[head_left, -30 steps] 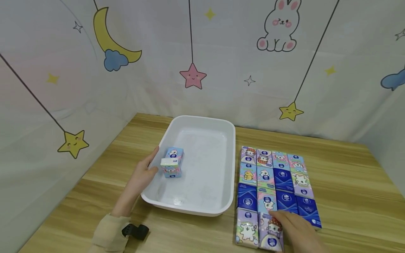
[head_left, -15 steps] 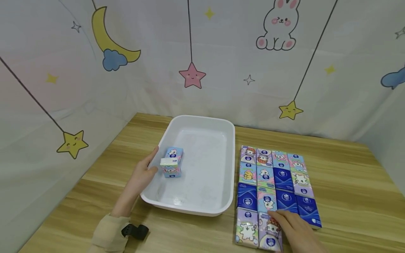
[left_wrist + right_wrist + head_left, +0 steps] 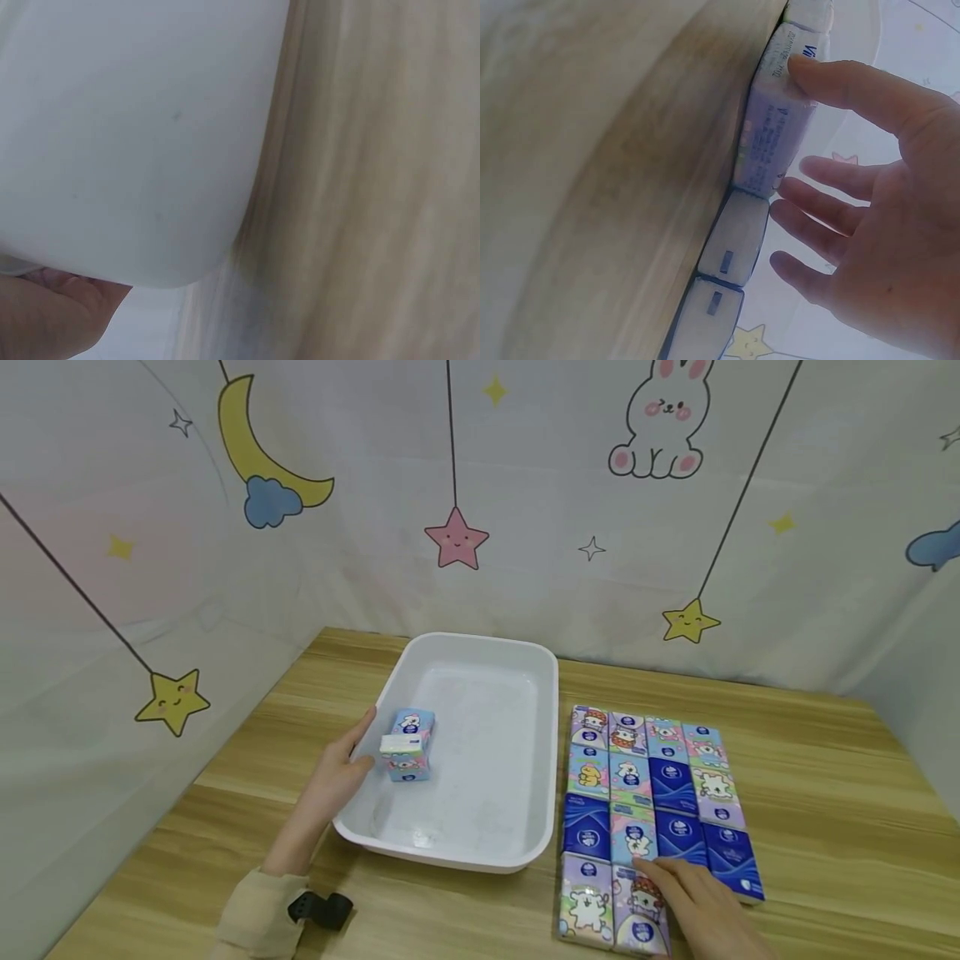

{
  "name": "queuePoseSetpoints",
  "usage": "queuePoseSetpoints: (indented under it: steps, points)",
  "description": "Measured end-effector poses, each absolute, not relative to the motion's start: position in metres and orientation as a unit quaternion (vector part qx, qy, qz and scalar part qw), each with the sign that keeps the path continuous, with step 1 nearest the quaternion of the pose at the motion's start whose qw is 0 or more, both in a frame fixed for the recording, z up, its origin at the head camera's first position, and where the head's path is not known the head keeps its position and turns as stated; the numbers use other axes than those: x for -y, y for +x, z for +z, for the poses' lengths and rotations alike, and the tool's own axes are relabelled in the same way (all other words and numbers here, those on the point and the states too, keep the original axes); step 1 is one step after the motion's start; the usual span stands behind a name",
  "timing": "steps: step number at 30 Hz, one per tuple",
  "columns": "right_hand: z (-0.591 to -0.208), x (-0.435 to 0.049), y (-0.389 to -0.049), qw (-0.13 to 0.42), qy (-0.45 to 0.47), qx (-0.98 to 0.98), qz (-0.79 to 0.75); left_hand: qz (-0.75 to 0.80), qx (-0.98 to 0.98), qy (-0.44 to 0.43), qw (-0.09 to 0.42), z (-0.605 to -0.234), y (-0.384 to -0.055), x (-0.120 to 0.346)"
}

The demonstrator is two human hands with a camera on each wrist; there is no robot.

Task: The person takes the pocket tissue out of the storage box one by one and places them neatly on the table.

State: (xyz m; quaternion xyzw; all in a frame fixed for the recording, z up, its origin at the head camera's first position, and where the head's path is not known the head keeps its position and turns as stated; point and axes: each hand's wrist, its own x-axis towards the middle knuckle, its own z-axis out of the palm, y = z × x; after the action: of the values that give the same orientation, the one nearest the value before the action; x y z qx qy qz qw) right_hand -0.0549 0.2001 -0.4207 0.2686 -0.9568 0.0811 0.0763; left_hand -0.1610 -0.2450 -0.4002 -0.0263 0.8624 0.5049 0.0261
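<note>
Small tissue packs, some printed with cartoon animals and some plain dark blue, lie edge to edge in rows on the right, in the head view. My right hand [image 3: 708, 906] is at the nearest pack of the second column, a purple tissue pack [image 3: 637, 906] lying flat. In the right wrist view, my thumb presses on one end of it and my fingertips reach its other end. My left hand [image 3: 337, 777] grips the left rim of a white plastic tray [image 3: 517, 858], thumb on the inner side. The tray's outer wall fills much of the left wrist view.
Inside the tray, a light-blue tissue pack [image 3: 412, 722] and another pack [image 3: 405, 760] sit together against the left wall. A white printed curtain [image 3: 540, 602] hangs behind the wooden table [image 3: 847, 793]. My left wrist wears a black strap [image 3: 322, 910].
The purple pack has shifted slightly left toward its neighbour, and my right hand has moved with it. My left hand and the tray have stayed in place.
</note>
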Motion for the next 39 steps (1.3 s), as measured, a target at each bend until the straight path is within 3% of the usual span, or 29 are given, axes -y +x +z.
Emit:
queuePoseSetpoints:
  steps: [6, 12, 21, 23, 34, 39]
  points:
    - [-0.42, -0.202, -0.056, 0.031, 0.27, 0.959, 0.081, 0.507, -0.861, -0.022, 0.025, -0.401, -0.162, 0.246]
    - [-0.418, -0.201, -0.057, 0.025, 0.27, 0.959, 0.078, 0.508, -0.861, -0.022, 0.026, -0.399, -0.161, 0.245]
    - [-0.41, -0.195, -0.063, 0.154, 0.323, 0.931, 0.075, 0.509, -0.86, -0.026, 0.025, -0.399, -0.162, 0.245]
    - [-0.404, -0.192, -0.064, 0.145, 0.325, 0.931, 0.081, 0.51, -0.859, -0.024, 0.025, -0.4, -0.162, 0.245]
    - [-0.36, -0.166, -0.081, -0.01, 0.27, 0.956, 0.117, 0.509, -0.86, -0.022, 0.026, -0.398, -0.16, 0.245]
    - [-0.352, -0.16, -0.096, 0.023, 0.299, 0.944, 0.135, 0.512, -0.858, -0.023, 0.024, -0.399, -0.16, 0.244]
